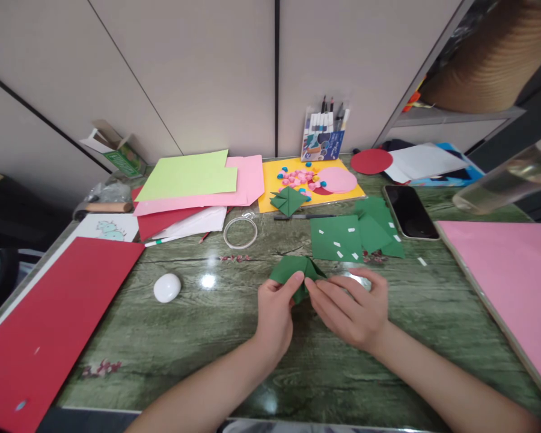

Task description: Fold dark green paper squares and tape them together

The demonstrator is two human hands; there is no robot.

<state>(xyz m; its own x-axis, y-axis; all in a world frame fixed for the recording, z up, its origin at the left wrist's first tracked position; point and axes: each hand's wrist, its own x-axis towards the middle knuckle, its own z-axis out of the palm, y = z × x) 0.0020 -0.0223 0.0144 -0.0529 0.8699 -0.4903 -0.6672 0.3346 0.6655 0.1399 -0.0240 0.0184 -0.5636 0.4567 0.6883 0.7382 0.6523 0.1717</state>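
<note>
A folded piece of dark green paper (293, 266) is held up between my two hands, just above the green wood-patterned table (198, 355). My left hand (275, 307) is closed on its left side, thumb pressed on the front face. On the right, the fingertips of my right hand (349, 307) pinch the paper's lower edge close to my left thumb. Beyond the hands lies a finished-looking folded green paper piece (288, 201). Green paper sheets (336, 237) with small white strips on them lie right of it.
Left are a white egg-shaped object (167, 288), a tape roll (240, 233) and red card (58, 319). Behind lie lime paper (189, 174), yellow card (268, 201) with small pink and blue balls, and a marker box (322, 141). Right are a phone (410, 211), pink paper (509, 276) and a bottle (500, 180).
</note>
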